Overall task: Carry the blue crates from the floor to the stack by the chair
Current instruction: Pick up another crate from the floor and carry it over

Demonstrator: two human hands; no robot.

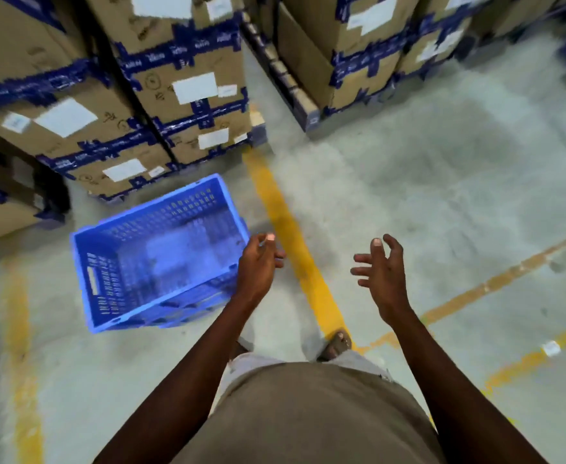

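One blue perforated plastic crate (pixel 161 259) lies on the concrete floor at left of centre, empty and blurred, with a handle slot in its left wall. My left hand (pixel 258 262) hovers at the crate's right rim with loosely curled fingers that point away from the rim and hold nothing. To the right, over bare floor, my right hand (pixel 380 272) is in the air with its fingers spread and empty. No chair and no crate stack is in view.
Stacks of taped cardboard boxes (pixel 187 95) stand right behind the crate, and more boxes (pixel 362 51) sit at the back right. A narrow gap runs between them. A yellow floor line (pixel 288 229) passes between my hands. My foot (pixel 336 343) is on it.
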